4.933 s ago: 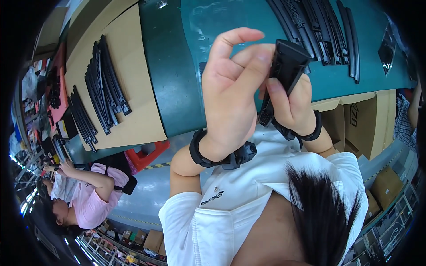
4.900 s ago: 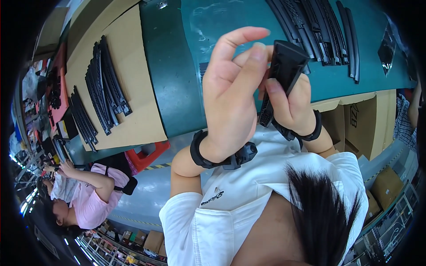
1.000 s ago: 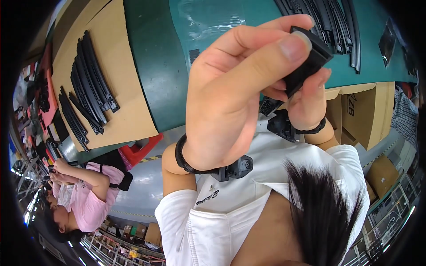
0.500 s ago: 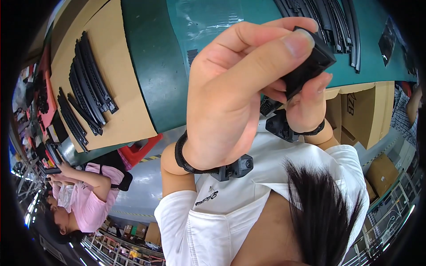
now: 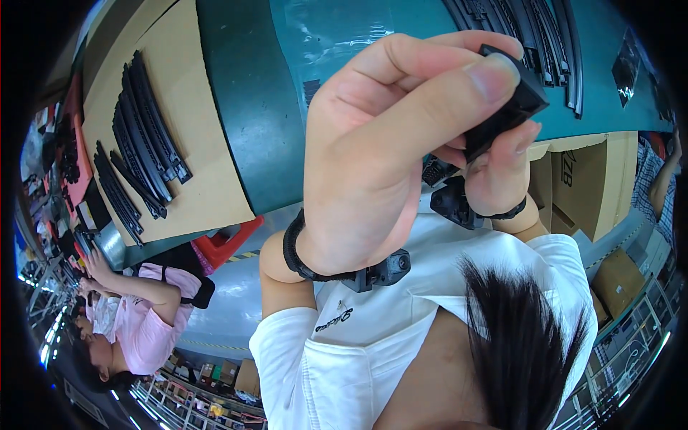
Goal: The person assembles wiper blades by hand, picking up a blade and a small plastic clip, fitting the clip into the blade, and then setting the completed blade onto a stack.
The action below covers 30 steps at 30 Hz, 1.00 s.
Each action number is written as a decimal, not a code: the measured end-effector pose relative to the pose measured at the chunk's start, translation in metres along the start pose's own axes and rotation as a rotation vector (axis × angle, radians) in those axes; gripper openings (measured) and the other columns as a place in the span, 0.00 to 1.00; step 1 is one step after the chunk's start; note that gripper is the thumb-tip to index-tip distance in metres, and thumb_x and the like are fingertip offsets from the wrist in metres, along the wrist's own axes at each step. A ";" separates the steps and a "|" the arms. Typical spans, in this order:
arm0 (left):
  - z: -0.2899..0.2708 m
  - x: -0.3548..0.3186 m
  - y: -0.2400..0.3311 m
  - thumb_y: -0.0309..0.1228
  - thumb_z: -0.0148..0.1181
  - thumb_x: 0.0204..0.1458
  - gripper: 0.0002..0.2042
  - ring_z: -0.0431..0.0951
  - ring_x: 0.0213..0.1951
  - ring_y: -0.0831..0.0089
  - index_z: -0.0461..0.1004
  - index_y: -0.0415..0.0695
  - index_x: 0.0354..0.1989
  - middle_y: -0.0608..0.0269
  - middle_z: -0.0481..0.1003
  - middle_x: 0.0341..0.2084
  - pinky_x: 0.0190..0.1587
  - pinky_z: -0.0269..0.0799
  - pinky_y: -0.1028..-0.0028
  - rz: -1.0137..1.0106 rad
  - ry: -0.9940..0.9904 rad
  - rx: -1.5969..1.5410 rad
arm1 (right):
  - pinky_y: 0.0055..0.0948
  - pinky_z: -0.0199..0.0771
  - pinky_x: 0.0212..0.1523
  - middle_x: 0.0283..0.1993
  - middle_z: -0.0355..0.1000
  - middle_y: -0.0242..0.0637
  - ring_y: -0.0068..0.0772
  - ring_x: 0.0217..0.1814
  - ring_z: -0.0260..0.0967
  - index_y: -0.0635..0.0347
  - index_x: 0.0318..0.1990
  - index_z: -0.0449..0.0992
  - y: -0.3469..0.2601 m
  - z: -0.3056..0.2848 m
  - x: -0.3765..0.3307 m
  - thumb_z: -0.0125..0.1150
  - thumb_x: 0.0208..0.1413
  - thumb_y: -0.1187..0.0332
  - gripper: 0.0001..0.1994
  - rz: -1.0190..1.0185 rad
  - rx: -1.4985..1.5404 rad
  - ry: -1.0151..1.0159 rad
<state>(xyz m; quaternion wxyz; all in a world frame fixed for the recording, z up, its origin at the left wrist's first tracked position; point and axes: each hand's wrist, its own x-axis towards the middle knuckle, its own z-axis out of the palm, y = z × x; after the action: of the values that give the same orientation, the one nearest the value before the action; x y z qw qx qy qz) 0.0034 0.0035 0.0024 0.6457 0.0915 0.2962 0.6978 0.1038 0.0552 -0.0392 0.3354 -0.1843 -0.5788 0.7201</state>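
A black plastic piece point(image 5: 527, 99) with a squared, hollow-looking end is held up close in front of me. My left hand point(image 5: 390, 147) pinches it between thumb and fingers, the thumb lying flat along its upper side. Below and partly behind it, my right hand point(image 5: 500, 175) grips the same piece, with a fingertip against its lower edge. Most of the right hand's fingers are hidden by the piece and by the left hand. How far the piece extends away from view I cannot tell.
Several long black plastic strips point(image 5: 149, 129) lie on a brown cardboard sheet point(image 5: 204, 143) at left. More black strips point(image 5: 534, 39) lie on the green table point(image 5: 251, 93) at far right, near clear plastic film point(image 5: 337, 29). An open carton point(image 5: 613, 186) stands right. A person in pink point(image 5: 147, 315) works at left.
Both hands and the black piece have shifted slightly right, with the grip unchanged. At left, the person in pink has moved an arm.
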 end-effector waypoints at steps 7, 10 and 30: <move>-0.008 0.005 -0.010 0.27 0.54 0.43 0.05 0.71 0.27 0.80 0.67 0.41 0.28 0.58 0.71 0.34 0.23 0.63 0.84 0.136 -0.014 0.071 | 0.15 0.45 0.18 0.22 0.56 0.29 0.14 0.18 0.44 0.64 0.36 0.58 0.001 0.002 0.000 0.36 0.47 0.41 0.29 -0.037 -0.043 0.026; -0.002 0.006 -0.011 0.28 0.53 0.45 0.07 0.71 0.27 0.81 0.64 0.41 0.30 0.57 0.71 0.33 0.22 0.63 0.85 0.195 0.006 0.107 | 0.15 0.45 0.17 0.22 0.56 0.29 0.13 0.18 0.44 0.65 0.37 0.58 0.003 0.003 0.000 0.36 0.48 0.41 0.29 -0.072 -0.064 0.039; -0.003 0.010 -0.008 0.31 0.42 0.51 0.11 0.68 0.38 0.68 0.55 0.38 0.40 0.48 0.69 0.35 0.43 0.60 0.74 0.212 -0.018 0.361 | 0.13 0.40 0.14 0.17 0.51 0.26 0.12 0.15 0.40 0.66 0.43 0.58 -0.003 -0.003 -0.001 0.32 0.48 0.40 0.33 0.125 0.153 -0.076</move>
<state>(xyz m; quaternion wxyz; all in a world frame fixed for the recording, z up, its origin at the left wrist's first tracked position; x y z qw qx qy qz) 0.0069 0.0117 -0.0069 0.5445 0.2428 0.3994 0.6965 0.1071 0.0572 -0.0372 0.2807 -0.1668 -0.5218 0.7881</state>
